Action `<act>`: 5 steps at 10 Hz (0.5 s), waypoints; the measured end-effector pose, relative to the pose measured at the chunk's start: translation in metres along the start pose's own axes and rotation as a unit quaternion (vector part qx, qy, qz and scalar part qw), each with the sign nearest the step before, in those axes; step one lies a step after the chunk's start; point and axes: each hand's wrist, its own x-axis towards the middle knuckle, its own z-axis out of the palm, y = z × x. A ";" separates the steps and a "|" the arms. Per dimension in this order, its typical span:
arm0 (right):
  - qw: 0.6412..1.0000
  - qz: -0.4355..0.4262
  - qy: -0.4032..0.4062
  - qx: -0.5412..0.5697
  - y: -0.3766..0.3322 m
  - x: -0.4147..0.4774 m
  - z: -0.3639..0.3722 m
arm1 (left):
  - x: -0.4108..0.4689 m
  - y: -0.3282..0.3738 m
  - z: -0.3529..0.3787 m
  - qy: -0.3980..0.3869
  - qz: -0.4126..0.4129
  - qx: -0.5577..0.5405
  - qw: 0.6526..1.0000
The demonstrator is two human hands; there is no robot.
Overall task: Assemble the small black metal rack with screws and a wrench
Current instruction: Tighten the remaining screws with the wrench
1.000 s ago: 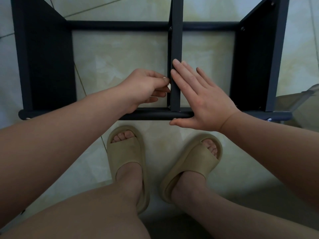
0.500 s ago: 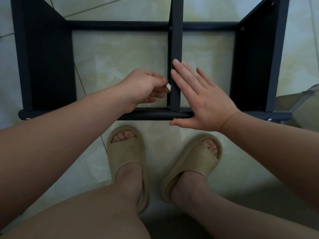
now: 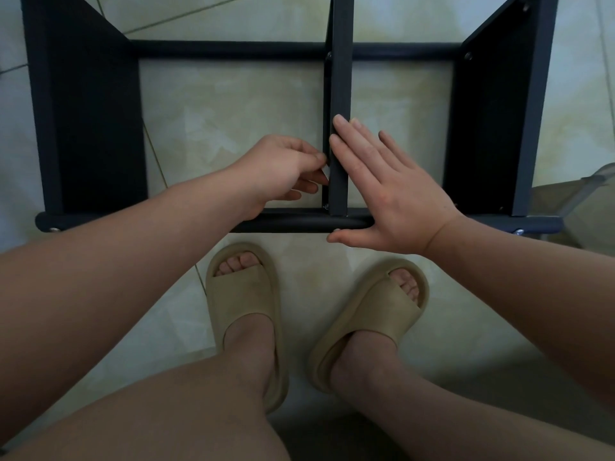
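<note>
Head view, looking straight down: the black metal rack (image 3: 86, 128) stands on the pale tiled floor (image 3: 233, 104), and its centre bar (image 3: 339, 94) is our landmark, running from the far rail (image 3: 226, 49) to the near rail (image 3: 299, 222). Left of the centre bar there's a dark side panel, and right of it a matching side panel (image 3: 492, 128), each one well apart from the bar. A screw head (image 3: 328, 55) shows just left of the bar where it meets the far rail, and another small screw (image 3: 325, 205) sits at the bar's foot by the near rail.

The left hand (image 3: 279, 171) is right against the bar's left face, fingers curled, thumb and fingertips pressed together in a pinch. There's a sliver of something pale between them, too small to identify. The right hand (image 3: 389, 191) lies flat and spread on the bar's right side, index finger along the bar's edge, thumb hooked under the near rail, palm resting over that rail.

On the viewer's side of the near rail, two feet in beige slide sandals (image 3: 243, 304) are planted on the tiles, bare knees in the foreground. Far right of the bar, past the side panel, there's a clear plastic object (image 3: 589, 188), only partly in frame.
</note>
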 end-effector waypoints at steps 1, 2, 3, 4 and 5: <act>1.000 0.000 -0.004 -0.003 0.000 0.000 0.000 | -0.001 0.000 0.000 -0.015 -0.003 0.001 1.000; 1.000 0.000 -0.003 -0.004 0.000 0.000 0.000 | 0.000 0.000 0.000 -0.025 -0.010 -0.008 1.000; 1.000 -0.001 0.002 -0.001 0.000 0.000 0.000 | 0.000 0.001 0.000 -0.032 -0.015 -0.001 0.999; 1.000 -0.001 0.002 0.000 -0.001 0.000 0.000 | 0.001 0.001 -0.001 -0.036 -0.016 0.005 0.999; 1.000 0.000 0.003 0.001 0.000 0.000 0.000 | 0.001 0.000 -0.003 -0.047 -0.017 -0.008 0.999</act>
